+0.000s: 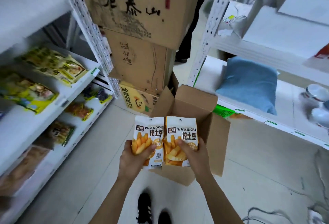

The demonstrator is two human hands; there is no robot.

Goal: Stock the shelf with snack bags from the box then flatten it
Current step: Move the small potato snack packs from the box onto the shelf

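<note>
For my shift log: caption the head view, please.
Over the open box, the left hand holds one snack bag, the right hand another.

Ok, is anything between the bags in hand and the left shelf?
Nothing visible. The left hand grips the left bag, the right hand the right bag, over the box; only bare floor lies toward the shelf.

Left hand (pixel 133 155) grips one snack bag (pixel 149 131), right hand (pixel 193 153) another.
</note>
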